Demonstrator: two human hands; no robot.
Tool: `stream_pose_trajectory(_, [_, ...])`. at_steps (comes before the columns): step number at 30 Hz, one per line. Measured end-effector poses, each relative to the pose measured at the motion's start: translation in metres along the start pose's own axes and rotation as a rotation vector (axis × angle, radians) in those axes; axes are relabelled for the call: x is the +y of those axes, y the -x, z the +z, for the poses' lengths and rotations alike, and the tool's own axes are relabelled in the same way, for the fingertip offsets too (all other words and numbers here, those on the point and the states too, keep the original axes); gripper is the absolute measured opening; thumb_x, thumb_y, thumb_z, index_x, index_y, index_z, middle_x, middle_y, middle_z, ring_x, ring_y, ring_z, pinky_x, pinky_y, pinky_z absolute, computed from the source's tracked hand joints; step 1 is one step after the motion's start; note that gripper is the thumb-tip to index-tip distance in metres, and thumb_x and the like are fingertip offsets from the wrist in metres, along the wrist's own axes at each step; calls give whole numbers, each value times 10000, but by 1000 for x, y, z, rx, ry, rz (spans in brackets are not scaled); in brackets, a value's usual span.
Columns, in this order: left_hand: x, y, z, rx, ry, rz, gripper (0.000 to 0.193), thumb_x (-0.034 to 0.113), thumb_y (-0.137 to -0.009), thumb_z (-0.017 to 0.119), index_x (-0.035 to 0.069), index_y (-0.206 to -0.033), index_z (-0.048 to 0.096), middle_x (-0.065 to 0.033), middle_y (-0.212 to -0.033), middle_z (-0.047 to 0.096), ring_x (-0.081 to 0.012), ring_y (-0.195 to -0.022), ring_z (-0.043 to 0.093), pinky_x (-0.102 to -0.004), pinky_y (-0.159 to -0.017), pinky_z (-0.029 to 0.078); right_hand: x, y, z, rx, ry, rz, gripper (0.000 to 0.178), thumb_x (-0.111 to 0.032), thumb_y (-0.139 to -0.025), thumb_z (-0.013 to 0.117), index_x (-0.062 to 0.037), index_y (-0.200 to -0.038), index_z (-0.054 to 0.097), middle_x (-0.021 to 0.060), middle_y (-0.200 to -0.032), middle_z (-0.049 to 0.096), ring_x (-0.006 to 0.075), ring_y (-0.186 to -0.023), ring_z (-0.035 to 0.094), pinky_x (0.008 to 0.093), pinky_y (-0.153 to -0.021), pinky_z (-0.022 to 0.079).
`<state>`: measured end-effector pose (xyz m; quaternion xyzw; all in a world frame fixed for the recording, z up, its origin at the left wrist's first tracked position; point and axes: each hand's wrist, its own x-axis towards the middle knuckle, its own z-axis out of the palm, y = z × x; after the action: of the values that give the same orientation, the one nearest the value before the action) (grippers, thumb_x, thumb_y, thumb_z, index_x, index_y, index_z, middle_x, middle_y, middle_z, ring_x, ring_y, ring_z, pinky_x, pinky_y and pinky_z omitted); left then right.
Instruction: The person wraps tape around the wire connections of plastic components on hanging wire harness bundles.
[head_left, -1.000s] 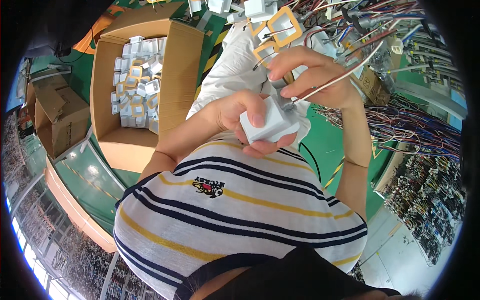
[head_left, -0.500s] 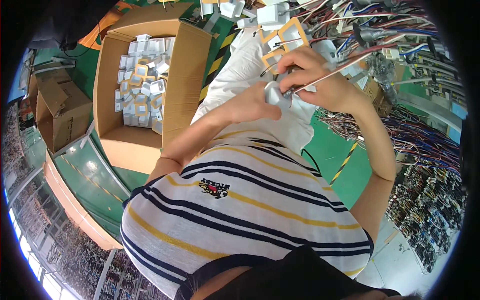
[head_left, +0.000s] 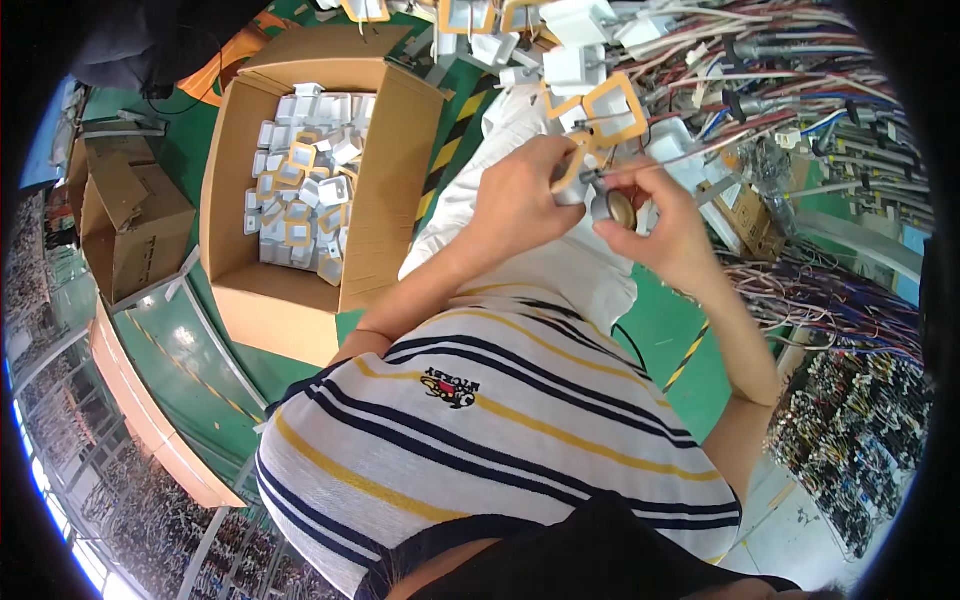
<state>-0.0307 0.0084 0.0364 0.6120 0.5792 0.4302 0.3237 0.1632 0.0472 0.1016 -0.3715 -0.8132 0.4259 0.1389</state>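
Observation:
My left hand (head_left: 528,195) is closed on a small white plastic housing (head_left: 570,190), and its fingers hide part of it. A thin cable (head_left: 655,160) runs from beside the housing toward the upper right. My right hand (head_left: 665,225) curls its thumb and fingers around a short round piece (head_left: 621,210) with a metallic rim and a brownish face; its exact kind is unclear. Both hands are close together over my white-trousered lap. Just beyond them lie white housings with orange-yellow square rims (head_left: 615,108).
On my left stands a cardboard box (head_left: 390,190) holding many white housings (head_left: 300,190). Another carton (head_left: 140,225) sits farther left. Bundled cables (head_left: 800,60) crowd the upper right, with more wire bundles (head_left: 840,300) below. Striped tape (head_left: 455,150) marks the green floor.
My right hand has turned and dropped lower, and the round piece now shows in its fingers. My left hand has shifted right with the housing. The whole view has moved slightly.

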Motion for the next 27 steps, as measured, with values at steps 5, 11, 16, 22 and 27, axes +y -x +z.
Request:
stream_pose_trajectory(5, [-22,6,14,87,-78,88,505,159,-647,725,57,-1116,570,-185,-933,619,-393,-888,620,-463,-747,514,-29,11,22,166,-801,281,431,-89,-840,751,3,-1229,591,46,-1095,616,120,-917,583,278,-791,483])
stream_pose_trajectory(11, [-9,28,-4,-1026,1319,-517,497,247,-695,639,-38,-1100,608,-139,-770,642,-227,-602,615,-321,-496,484,29,19,15,60,-550,272,553,-159,-792,810,-27,-1264,555,18,-1079,607,106,-965,577,248,-772,453])
stream_pose_trajectory(16, [-5,29,-20,-1307,1796,-523,554,271,-696,584,-85,-1119,554,-181,-748,597,-262,-538,567,-322,-474,468,-24,-29,22,125,-621,-108,501,-268,-664,894,-48,-1057,676,61,-1144,568,158,-1102,521,319,-885,422])
stream_pose_trajectory(22, [-9,33,-20,-1621,1976,-506,587,310,-697,585,-115,-1096,516,-203,-672,532,-251,-480,514,-327,-397,423,-22,-53,1,-426,-371,-378,470,-310,-628,912,-70,-979,711,73,-1043,583,216,-989,542,342,-845,419])
stream_pose_trajectory(27, [-6,32,-29,-1593,1967,-449,588,304,-691,596,-105,-1104,510,-171,-672,522,-237,-486,503,-328,-421,431,-37,-52,-6,-457,-271,-314,358,-272,-691,838,-62,-932,675,75,-981,564,222,-940,543,348,-811,431])
